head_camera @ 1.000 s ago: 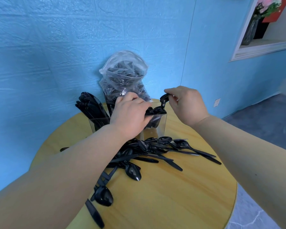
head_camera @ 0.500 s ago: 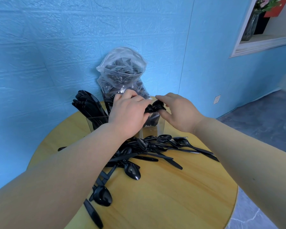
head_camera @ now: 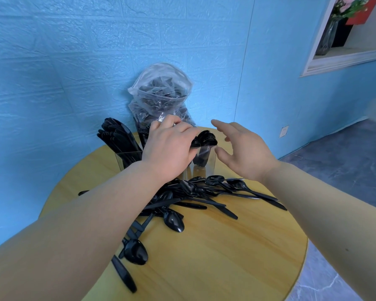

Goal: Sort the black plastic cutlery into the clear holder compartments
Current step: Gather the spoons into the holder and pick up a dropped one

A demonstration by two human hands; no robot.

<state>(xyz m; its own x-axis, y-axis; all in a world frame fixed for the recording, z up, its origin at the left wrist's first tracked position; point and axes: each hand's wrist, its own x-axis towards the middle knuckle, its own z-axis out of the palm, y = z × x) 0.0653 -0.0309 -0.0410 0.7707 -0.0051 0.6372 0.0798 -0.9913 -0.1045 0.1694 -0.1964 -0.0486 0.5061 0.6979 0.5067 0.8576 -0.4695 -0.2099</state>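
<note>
The clear holder [head_camera: 211, 164] stands at the back of the round yellow table [head_camera: 226, 253]. Its left compartment holds black knives [head_camera: 117, 137], and its right compartment holds a stack of black spoons [head_camera: 205, 139]. My left hand [head_camera: 167, 148] lies over the holder's middle and grips its top, thumb on the front wall, hiding the middle compartment. My right hand [head_camera: 243, 151] hovers just right of the spoon compartment with fingers spread and nothing in it. A pile of loose black cutlery [head_camera: 195, 192] lies in front of the holder.
A clear zip bag [head_camera: 161, 98] full of black cutlery leans on the blue wall behind the holder. Stray spoons [head_camera: 174, 221] [head_camera: 136, 252] and a knife [head_camera: 123, 272] lie toward the table's front left. The table's right edge drops to a grey floor.
My right hand lowered a spoon onto the stack in the right compartment, let go, and drew back to the right with fingers spread. My left hand stayed on the holder.
</note>
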